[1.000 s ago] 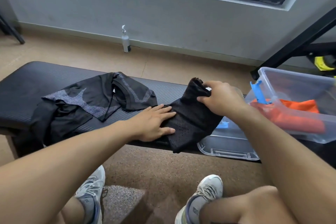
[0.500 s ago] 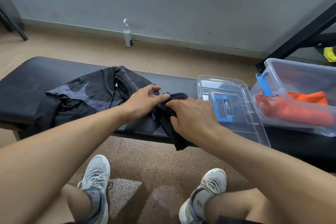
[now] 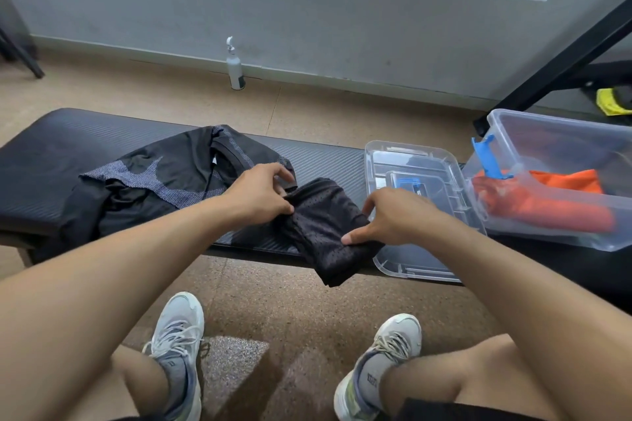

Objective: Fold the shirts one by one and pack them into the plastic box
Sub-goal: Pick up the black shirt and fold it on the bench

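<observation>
A: Which step is this?

B: The fold of the black mesh shirt [image 3: 325,225] looks nearly done. It lies as a compact bundle on the front edge of the desk [image 3: 51,161], one end hanging over toward the floor. The left hand [image 3: 260,195] pinches its upper left corner with curled fingers; the right hand [image 3: 393,215] clamps the right side, thumb pressed on top and fingers curled round the edge.

A: And next?

B: I'd judge it needs lifting as one piece and carrying right into the plastic box [image 3: 561,236], where an orange shirt [image 3: 547,202] already lies folded. The bundle is loose mesh, so both hands should keep the layers pinched or it will fall open. The lid [image 3: 420,215] lies flat between the bundle and the box, so the path goes over it. The black patterned shirt [image 3: 164,181] sits unfolded to the left, waiting its turn.

A: What has changed from half a second ago?

B: Then both hands were bunched together over the cloth, hiding most of it. Now they have spread to opposite sides and the folded shape shows plainly between them
</observation>
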A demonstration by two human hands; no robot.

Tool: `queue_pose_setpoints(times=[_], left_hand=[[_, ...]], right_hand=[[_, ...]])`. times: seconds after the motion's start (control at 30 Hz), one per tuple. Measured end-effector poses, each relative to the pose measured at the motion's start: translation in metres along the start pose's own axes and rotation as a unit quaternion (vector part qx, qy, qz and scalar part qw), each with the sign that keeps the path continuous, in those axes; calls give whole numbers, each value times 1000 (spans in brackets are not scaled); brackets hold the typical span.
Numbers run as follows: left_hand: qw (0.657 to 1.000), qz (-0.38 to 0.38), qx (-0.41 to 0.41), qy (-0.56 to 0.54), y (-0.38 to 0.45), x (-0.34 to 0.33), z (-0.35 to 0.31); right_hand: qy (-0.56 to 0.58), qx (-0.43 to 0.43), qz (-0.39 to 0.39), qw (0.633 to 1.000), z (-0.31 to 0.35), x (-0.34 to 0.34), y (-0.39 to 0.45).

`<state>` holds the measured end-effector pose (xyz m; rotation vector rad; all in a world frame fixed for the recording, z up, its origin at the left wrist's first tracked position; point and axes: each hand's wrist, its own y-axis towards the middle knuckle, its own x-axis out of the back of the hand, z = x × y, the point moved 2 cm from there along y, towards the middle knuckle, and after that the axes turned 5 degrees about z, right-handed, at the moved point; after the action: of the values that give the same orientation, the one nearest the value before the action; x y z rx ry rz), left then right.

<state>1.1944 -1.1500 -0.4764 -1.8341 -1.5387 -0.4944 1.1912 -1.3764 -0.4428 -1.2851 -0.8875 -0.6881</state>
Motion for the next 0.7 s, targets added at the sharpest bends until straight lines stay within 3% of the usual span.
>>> queue_pose_setpoints(times=[0.2, 0.3, 0.37, 0.5, 0.6, 0.7], left_hand=[[991, 18, 5, 135, -3, -4, 0], [969, 13, -168, 181, -11, 3, -19], [950, 39, -274, 144, -25, 8, -36], [957, 49, -273, 85, -41, 12, -53], [963, 76, -255, -30, -44, 4, -61], [964, 76, -232, -100, -47, -2, -72]], right_hand=[[46, 48, -8, 998, 6, -4, 4], [124, 102, -80, 984, 13, 5, -12], [157, 151, -127, 968, 14, 15, -27], [279, 251, -186, 908, 3, 33, -47], [414, 284, -166, 849, -9, 39, -49], [447, 257, -92, 852, -33, 38, -43]])
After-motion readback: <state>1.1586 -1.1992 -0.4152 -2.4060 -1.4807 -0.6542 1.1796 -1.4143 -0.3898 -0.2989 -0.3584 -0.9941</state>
